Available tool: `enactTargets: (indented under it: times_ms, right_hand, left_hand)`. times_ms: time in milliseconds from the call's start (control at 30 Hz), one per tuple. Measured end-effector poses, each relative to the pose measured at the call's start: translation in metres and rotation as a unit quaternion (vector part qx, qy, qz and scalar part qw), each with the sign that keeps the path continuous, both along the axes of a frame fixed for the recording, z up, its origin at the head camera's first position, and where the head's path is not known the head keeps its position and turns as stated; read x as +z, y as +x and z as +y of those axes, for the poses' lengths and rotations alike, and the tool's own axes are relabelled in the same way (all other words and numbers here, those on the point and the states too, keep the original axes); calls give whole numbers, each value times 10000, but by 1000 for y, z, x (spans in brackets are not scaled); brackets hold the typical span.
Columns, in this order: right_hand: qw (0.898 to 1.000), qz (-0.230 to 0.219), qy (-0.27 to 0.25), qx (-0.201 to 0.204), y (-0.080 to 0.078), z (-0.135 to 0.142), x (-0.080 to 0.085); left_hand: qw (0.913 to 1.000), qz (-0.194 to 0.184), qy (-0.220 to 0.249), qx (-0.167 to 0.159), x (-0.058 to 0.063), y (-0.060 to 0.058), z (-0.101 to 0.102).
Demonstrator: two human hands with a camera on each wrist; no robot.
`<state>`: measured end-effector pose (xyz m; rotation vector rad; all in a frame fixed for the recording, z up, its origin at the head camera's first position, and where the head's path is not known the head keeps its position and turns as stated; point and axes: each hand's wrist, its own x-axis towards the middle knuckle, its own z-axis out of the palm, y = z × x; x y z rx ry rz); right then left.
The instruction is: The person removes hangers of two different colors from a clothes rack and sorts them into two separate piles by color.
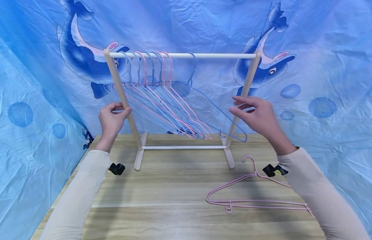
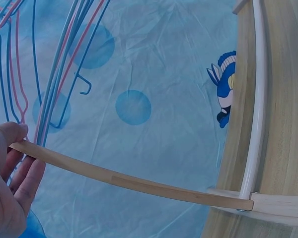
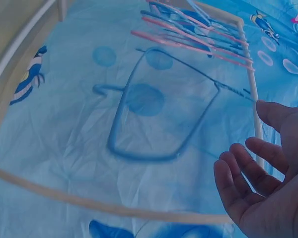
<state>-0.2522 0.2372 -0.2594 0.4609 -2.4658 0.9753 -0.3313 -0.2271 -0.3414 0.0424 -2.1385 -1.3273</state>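
Note:
A small rack with wooden side posts has a white top rail. My left hand grips its left post between thumb and fingers, and the left wrist view shows the same post in that grasp. Several blue and pink hangers hang bunched toward the rail's left end. Apart from them, a blue hanger hangs near the middle, swung at an angle. My right hand is beside the right post, fingers loosely bent with nothing between them. In the right wrist view its fingers are spread apart.
A pink hanger lies on the wooden table at front right, partly behind my right sleeve. A white lower bar joins the rack's feet. Blue cloth printed with dolphins hangs behind and to the sides.

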Motion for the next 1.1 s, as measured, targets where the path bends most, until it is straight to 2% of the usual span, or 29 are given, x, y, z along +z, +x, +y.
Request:
enactTargets:
  times_ms: [400, 700, 1100]
  right_hand:
    - [9997, -179, -120, 119, -21, -35, -3]
    - [9995, -102, -250, 184, -36, -45, -4]
    - [9996, -175, -119, 193, -49, -56, -5]
  left_hand:
    - [10000, 4, 27, -18, 1, 2, 2]
    - [10000, -30, 46, -26, 4, 4, 2]
    - [10000, -31, 39, -5, 3, 1, 1]
